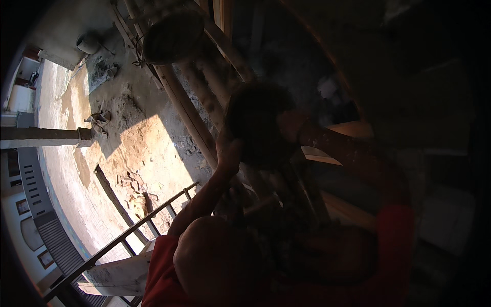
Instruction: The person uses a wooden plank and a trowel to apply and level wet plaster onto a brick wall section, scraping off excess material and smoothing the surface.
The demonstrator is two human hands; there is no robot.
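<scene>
Closest in, at the lower edge, are the person's red sleeves [394, 230] and a rounded bare shape [204, 250] that looks like a knee. The two forearms reach forward from them to a dark round pan [258, 128], which sits in deep shadow near the middle of the view, in front of the body; whatever it may contain is too dark to make out. The left hand [228, 151] is at the pan's left edge, its fingers wrapped around the rim. The right hand [292, 125] is at the opposite side, against the pan, but the shadow hides its fingers, so one cannot tell whether they grasp the rim or only rest on it. Around and beyond the pan run long wooden poles [184, 107], slanting toward the upper left, and a second dark basin [174, 38] rests on them farther along. To the left, a metal rail [128, 234] crosses the view at a slant. Past it and lower down lies partly sunlit ground [158, 138] with broken bricks [134, 181] scattered over it. A bucket [88, 44] stands toward the upper left, and a building front [55, 245] with a ribbed panel curves along the far left rim.
</scene>
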